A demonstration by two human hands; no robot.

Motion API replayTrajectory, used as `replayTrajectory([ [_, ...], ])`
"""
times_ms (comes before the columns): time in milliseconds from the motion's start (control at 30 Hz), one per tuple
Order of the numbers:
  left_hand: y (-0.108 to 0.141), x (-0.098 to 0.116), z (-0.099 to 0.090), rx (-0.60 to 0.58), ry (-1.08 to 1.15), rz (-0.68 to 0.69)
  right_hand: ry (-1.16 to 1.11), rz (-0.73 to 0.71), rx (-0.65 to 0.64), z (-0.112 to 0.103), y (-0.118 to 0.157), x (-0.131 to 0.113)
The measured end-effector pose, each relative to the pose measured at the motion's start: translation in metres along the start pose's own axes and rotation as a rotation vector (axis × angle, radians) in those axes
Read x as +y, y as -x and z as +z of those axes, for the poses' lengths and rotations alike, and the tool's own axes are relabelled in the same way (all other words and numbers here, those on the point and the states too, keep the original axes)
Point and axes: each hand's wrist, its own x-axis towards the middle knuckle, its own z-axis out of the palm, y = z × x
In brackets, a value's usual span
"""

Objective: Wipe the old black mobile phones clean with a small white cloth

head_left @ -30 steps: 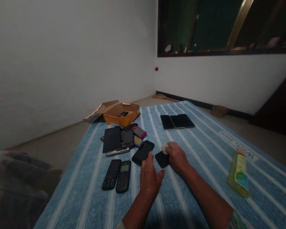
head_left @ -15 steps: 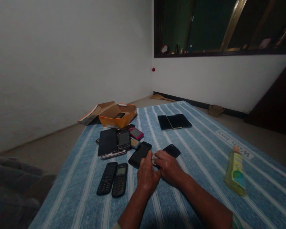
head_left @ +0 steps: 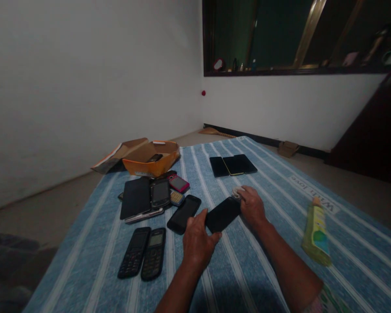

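A black smartphone (head_left: 223, 214) lies at a slant between my hands. My left hand (head_left: 198, 241) grips its near left end, thumb and fingers on either edge. In my right hand (head_left: 252, 206) is a small white wad of cloth or tissue (head_left: 237, 192), at the phone's far right end. Just left of my left hand, another black touchscreen phone (head_left: 183, 214) rests on the cloth. Two black keypad phones, one on the left (head_left: 134, 252) and one on the right (head_left: 154, 253), lie side by side nearer to me.
A pile with a dark tablet-like slab (head_left: 135, 198), a grey phone (head_left: 160, 192) and a pink phone (head_left: 179, 183) sits at left. Behind it stands an open orange box (head_left: 153, 167). Dark phones (head_left: 239, 164) lie farther back. A yellow-green bottle (head_left: 316, 234) is at right on the striped tablecloth (head_left: 273, 261).
My right hand has moved right and away with the white wad, along the phone to its far end, uncovering the screen. The view has shifted slightly right.
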Motion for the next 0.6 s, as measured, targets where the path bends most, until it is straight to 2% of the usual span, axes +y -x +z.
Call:
replayTrajectory([
  [233, 0.001, -0.002, 0.006, 0.06, 0.041, 0.045, 0.163, -0.114, -0.249, 0.002, -0.001, -0.034],
  [600, 0.002, -0.002, 0.008, 0.084, 0.042, 0.067, 0.196, -0.03, -0.272, -0.001, 0.0, -0.026],
])
